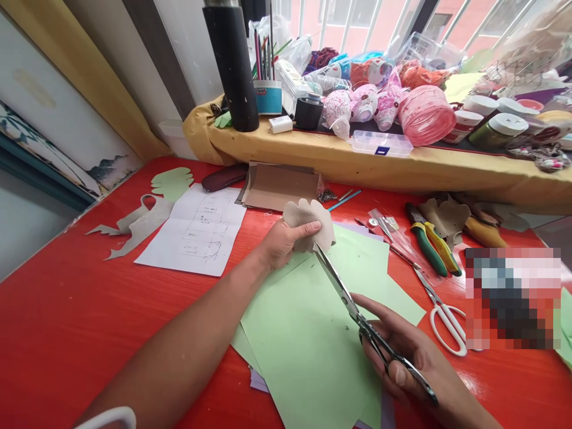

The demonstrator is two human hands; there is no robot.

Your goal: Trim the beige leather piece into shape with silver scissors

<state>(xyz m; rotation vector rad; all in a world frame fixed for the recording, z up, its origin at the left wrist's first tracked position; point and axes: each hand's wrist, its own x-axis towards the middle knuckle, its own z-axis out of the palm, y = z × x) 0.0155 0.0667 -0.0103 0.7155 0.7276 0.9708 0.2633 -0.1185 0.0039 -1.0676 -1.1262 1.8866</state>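
Note:
My left hand (286,241) pinches a beige piece of leather (315,217) with a scalloped edge between thumb and fingers. My right hand (402,351) is wrapped round the handles of large metal scissors (346,298). The scissor tips meet the lower edge of the leather piece, and the blades look nearly closed. Beneath both hands lie green paper sheets (308,339), overlapping on the red table (134,333).
A marked white paper (192,232), leather scraps (143,223) and brown sheets (279,187) lie at the back left. To the right are pliers (435,244) and white-handled scissors (447,325). A black bottle (232,65) stands on the crowded sill (313,146).

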